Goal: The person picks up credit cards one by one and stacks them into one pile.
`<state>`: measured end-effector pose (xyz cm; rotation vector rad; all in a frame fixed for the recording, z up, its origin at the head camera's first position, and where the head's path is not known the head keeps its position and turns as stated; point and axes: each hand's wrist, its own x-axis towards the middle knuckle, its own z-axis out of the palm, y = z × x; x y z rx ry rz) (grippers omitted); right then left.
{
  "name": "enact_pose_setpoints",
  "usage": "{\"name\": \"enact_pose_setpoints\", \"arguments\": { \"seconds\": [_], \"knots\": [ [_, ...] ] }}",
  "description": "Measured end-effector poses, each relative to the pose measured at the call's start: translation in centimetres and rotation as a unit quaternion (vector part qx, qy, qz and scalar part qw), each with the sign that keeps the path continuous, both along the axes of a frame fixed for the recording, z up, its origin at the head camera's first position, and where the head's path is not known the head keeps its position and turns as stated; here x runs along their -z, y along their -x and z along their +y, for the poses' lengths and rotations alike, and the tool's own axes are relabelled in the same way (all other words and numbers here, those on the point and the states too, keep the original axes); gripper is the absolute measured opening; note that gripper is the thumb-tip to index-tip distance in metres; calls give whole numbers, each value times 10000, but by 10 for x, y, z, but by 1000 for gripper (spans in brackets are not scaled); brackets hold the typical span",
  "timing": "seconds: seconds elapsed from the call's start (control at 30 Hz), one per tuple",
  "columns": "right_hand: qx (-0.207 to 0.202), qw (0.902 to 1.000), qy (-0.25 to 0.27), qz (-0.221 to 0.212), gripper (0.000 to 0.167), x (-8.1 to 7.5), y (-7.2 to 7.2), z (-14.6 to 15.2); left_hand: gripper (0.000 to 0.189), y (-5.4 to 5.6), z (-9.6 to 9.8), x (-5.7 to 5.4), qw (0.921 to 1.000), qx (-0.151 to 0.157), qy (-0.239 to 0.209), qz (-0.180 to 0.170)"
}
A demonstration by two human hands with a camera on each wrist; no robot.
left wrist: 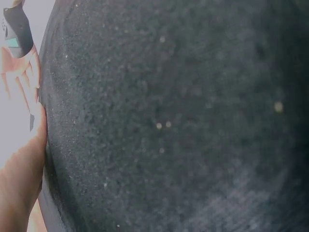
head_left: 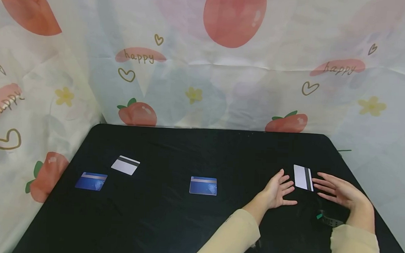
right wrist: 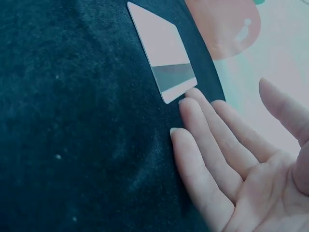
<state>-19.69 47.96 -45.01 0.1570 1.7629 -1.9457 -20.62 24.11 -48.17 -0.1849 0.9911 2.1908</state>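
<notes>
At the right of the black table lies a white card (head_left: 302, 177) with a dark stripe, flat between the two hands. My left hand (head_left: 277, 192) is on its left side, fingers spread and holding nothing; the same left hand (left wrist: 26, 159) shows along the left edge of the left wrist view. To the card's right, my right hand (head_left: 343, 192) has its fingers extended and its palm turned inward. In the right wrist view, the fingertips (right wrist: 190, 106) of that hand are right at the striped end of the card (right wrist: 164, 41).
A blue card (head_left: 203, 185) lies near the middle of the black table (head_left: 144, 222). Farther left are a white striped card (head_left: 126, 165) and another blue card (head_left: 91, 181). Patterned cloth (head_left: 238, 82) hangs behind the table and along its sides.
</notes>
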Motion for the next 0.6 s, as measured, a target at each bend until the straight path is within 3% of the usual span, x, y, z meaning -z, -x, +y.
{"name": "enact_pose_setpoints", "arguments": {
  "seconds": [0.2, 0.43, 0.6],
  "knots": [
    [-347, 9986, 398, -27, 31, 1, 1, -4, 61, 1, -1, 0, 10000, -36, -9, -83],
    [65, 9992, -156, -350, 23, 1, 4, -9, 61, 3, -2, 1, 9996, -213, 10, -198],
    [174, 9978, -195, -612, 28, 0, 5, -11, 58, 4, -4, 2, 9993, -293, 106, -185]
  ]
}}
